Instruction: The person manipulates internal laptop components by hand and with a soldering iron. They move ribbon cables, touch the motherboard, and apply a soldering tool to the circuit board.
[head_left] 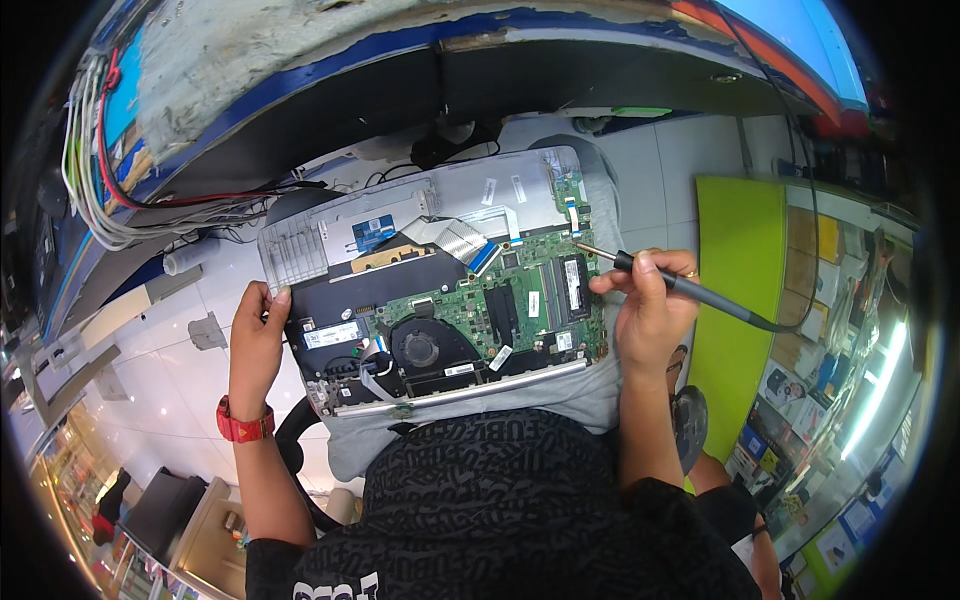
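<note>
An opened laptop base (pixel 400 290) lies across my lap, its inside facing up. It shows a green motherboard (pixel 540 262), a round black fan (pixel 420 345), a memory module (pixel 573 284) and a wide ribbon cable (pixel 450 240) folded over the middle. My left hand (pixel 258 335) grips the base's left edge, thumb on top, fingers partly hidden. In my closed right hand (pixel 655 310) is a corded soldering iron (pixel 690 288), held like a pen. Its thin tip points at the board's upper right, close to a small white ribbon cable (pixel 573 217); whether it touches, I cannot tell.
A dark-fronted workbench (pixel 330 115) with a worn top stands beyond my knees. Bundled grey cables (pixel 85 190) hang at its left. The iron's black cord (pixel 815 200) loops up on the right, before a green-sided display case (pixel 735 260). White floor tiles (pixel 150 370) show at left.
</note>
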